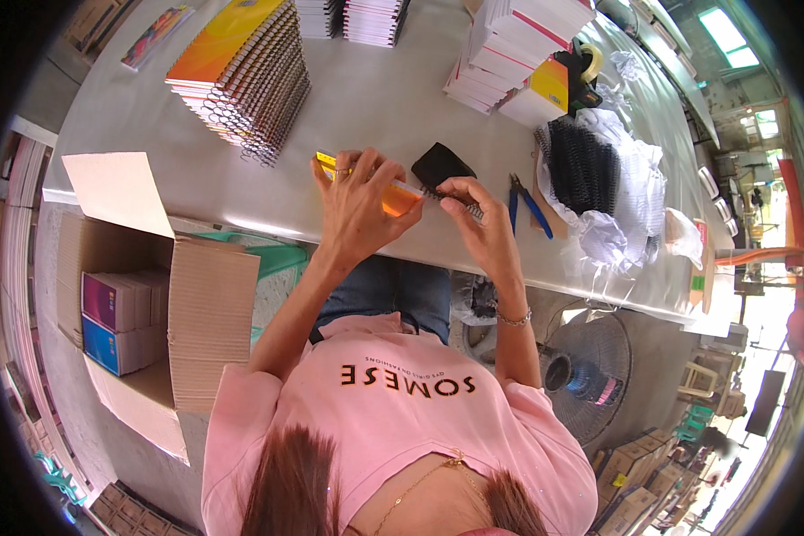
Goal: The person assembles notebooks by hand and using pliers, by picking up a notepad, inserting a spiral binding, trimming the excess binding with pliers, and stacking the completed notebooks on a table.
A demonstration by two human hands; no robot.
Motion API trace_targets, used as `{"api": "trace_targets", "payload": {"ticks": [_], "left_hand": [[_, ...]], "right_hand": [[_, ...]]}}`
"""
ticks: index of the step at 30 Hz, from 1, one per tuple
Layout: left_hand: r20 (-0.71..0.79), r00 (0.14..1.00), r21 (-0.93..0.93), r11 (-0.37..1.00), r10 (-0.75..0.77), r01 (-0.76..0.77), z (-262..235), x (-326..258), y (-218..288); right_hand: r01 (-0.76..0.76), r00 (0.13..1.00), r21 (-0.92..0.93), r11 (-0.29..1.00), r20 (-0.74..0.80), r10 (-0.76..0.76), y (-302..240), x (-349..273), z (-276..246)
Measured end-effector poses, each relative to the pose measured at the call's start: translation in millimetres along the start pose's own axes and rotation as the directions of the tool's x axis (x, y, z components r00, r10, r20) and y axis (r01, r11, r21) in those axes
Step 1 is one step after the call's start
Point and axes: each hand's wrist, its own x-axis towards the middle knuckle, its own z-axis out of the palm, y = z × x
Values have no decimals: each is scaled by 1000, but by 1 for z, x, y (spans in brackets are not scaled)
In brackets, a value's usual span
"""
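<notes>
Fingers (348, 174) of the left hand (357, 210) spread and curl over a small orange-yellow notebook (393, 198), pinning it at the near edge of the grey surface (375, 98). The right hand (478, 223) pinches shut on a black spiral coil (456, 201) at the notebook's edge. The coil looks light and springy, likely to twist — best held close to its working end; the notebook seems thin and bendy, so it wants support flat across its cover. Blue-handled pliers (529, 204) lie just beside — a stack of spiral-bound notebooks (246, 76) stands farther back.
</notes>
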Motion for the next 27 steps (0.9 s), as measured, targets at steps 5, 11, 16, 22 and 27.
{"api": "trace_targets", "payload": {"ticks": [5, 11, 16, 22, 27], "left_hand": [[12, 1000, 4, 1000, -4, 4, 1, -1, -2], [18, 1000, 24, 1000, -8, 7, 1, -2, 0], [-1, 1000, 22, 1000, 7, -7, 2, -3, -1], [30, 1000, 28, 1000, -8, 8, 0, 0, 0], [79, 996, 31, 999, 39, -42, -6, 3, 1]], "right_hand": [[62, 997, 33, 998, -57, -60, 5, -1, 6], [61, 995, -9, 998, -75, -61, 10, -4, 9], [26, 999, 12, 1000, -21, -26, 18, -9, 11], [47, 999, 44, 998, -17, -46, 0, -9, 11], [45, 999, -94, 995, 23, -43, 5, -5, 3]]}}
